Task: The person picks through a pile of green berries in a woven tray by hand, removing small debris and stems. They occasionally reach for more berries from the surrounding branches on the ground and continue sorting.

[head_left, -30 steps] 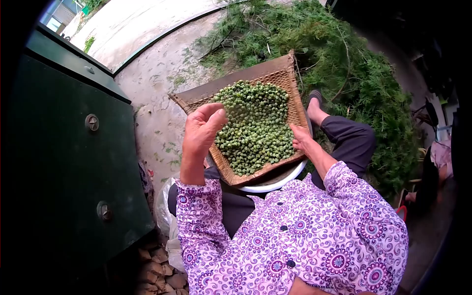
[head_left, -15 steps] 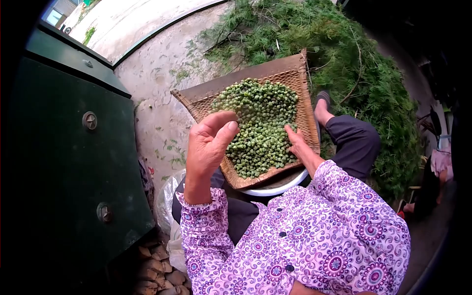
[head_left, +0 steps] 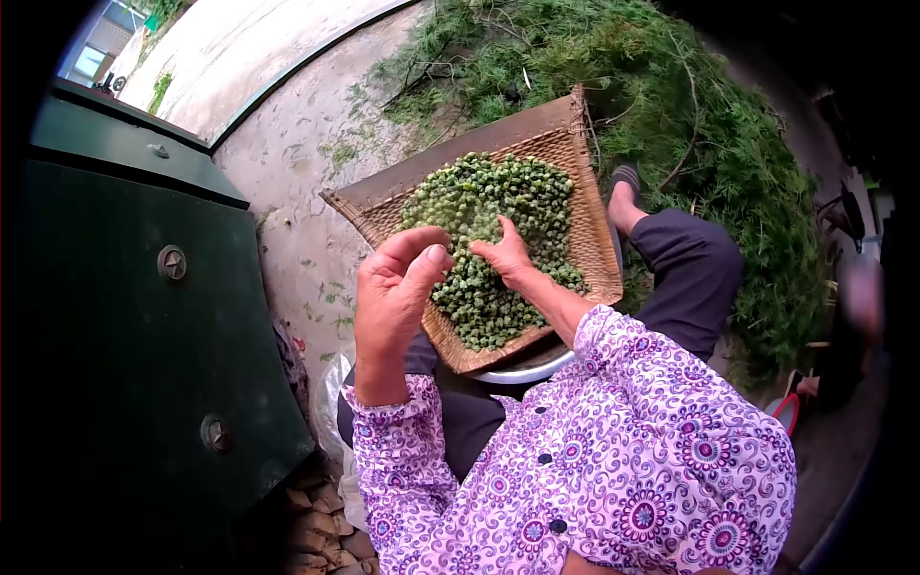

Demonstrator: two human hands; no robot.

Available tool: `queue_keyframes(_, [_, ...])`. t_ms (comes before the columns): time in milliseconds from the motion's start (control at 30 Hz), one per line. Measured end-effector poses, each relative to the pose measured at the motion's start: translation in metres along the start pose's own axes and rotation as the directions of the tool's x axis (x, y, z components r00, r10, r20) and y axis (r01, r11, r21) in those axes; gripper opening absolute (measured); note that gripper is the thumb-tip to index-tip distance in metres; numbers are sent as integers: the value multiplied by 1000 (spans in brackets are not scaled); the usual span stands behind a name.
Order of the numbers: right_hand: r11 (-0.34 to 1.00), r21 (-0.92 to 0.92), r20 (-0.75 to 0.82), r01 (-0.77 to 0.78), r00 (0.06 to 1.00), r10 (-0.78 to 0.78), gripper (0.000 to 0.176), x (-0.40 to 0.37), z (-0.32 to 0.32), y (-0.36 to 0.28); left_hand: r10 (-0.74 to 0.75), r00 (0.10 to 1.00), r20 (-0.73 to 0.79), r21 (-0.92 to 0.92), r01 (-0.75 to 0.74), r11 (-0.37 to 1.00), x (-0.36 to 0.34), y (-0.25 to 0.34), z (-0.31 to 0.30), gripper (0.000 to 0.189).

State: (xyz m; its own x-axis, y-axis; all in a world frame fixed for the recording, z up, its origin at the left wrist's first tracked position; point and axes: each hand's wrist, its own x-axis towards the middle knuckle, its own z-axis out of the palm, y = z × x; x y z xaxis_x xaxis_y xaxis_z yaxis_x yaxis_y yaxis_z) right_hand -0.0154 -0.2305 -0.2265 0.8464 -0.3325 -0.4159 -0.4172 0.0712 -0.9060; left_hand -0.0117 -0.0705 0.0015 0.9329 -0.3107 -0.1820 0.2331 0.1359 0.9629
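Observation:
A woven winnowing basket [head_left: 599, 259] with a flat wooden lip holds a heap of small green knobbly pods [head_left: 479, 311], like cones. My left hand [head_left: 395, 297] is raised over the basket's left side, fingers curled in toward the thumb; whatever they may hold is hidden. Over the middle of the heap, my right hand [head_left: 506, 257] touches the pods, thumb and forefinger apart and the other fingers partly out of sight. Beneath the basket, the rim of a pale basin [head_left: 527, 373] shows at my lap.
Cut green branches [head_left: 709, 144] cover the ground ahead and right. A dark green metal door [head_left: 144, 335] stands at left, near a clear plastic bag [head_left: 333, 402] and stacked broken tiles [head_left: 321, 532]. A blurred person [head_left: 862, 292] is at the far right.
My right hand has moved left from the basket's right side to the middle of the heap. My left hand stays curled in nearly the same place. The view has shifted slightly.

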Motion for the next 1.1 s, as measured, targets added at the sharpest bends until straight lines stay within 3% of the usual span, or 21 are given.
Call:
queue_keyframes(100, [927,-334,79,171,985,-153,90,-12,18,-22,18,1000,17,15,-18,1000,4,-2,3,22])
queue_keyframes(233, [901,-307,198,308,946,-256,85,-25,23,-46,6,1000,7,50,-6,999,9,-7,3,22])
queue_keyframes(300, [981,-129,306,147,947,-102,75,-17,-2,-52,5,1000,1,46,-5,999,10,-6,3,22])
queue_keyframes(333, [1000,1,307,-15,952,14,64,-19,-22,-62,17,1000,-1,49,-17,999,9,-5,2,21])
queue_keyframes(367, [996,-18,274,-84,958,86,58,-20,-47,-72,29,1000,-4,51,-29,998,8,-5,0,21])
queue_keyframes(433, [991,-48,103,-126,986,130,48,2,-99,-33,35,999,-9,43,-34,998,6,-5,-2,21])
queue_keyframes(500, [943,-312,-57,-116,993,104,31,8,-142,0,37,999,-11,49,-36,998,5,-5,-2,21])
queue_keyframes(533, [856,-497,-14,-139,988,152,33,11,-157,12,18,1000,0,32,-18,999,5,-6,-2,21])
queue_keyframes(567, [856,-498,-17,-143,988,155,33,14,-161,29,14,1000,1,31,-14,999,5,-7,-1,21])
queue_keyframes(633, [491,-864,61,115,990,-124,31,9,-156,44,2,1000,4,77,-2,997,4,-7,0,22])
queue_keyframes(833, [402,-915,-40,32,985,-170,22,9,-128,54,4,999,-54,25,-3,1000,1,-2,-3,23])
queue_keyframes(1033, [491,-871,-129,3,963,-236,10,22,-138,62,-2,999,-43,79,5,997,5,-1,-5,22])
queue_keyframes(1100, [496,-863,-74,91,950,-302,11,24,-150,70,3,999,-39,56,0,998,4,-2,-4,22])
